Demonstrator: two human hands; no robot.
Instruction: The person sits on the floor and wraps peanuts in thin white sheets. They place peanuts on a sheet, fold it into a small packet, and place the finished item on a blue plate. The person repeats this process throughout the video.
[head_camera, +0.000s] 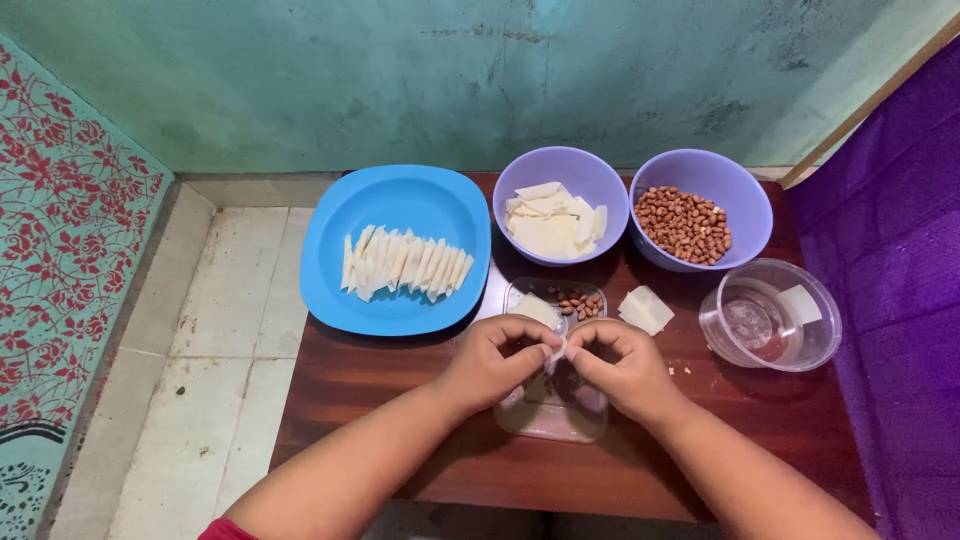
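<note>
A small pale folded dough wrapper (556, 348) sits pinched between both hands, just above a clear rectangular plastic tray (552, 420) at the middle of the dark brown wooden counter (380, 400); it looks whitish and thin (mostly hidden by fingertips). In the tray's 12 o'clock end lie a few brown peanuts (575, 302) and a pale wrapper piece (535, 308). At 11 o'clock from the hands stands a blue square plastic plate (400, 200) bearing a row of folded white wrappers (405, 264); at 12 o'clock a lilac round bowl (560, 165) of flat wrappers; at 1 o'clock a second lilac bowl (745, 195) of peanuts; at 3 o'clock a clear round container (800, 345). Loose wrapper pieces (646, 309) lie just beside the tray. The left hand (490, 362) and right hand (622, 368) meet knuckles-up, fingers (540, 352) closed tight on the wrapper.
</note>
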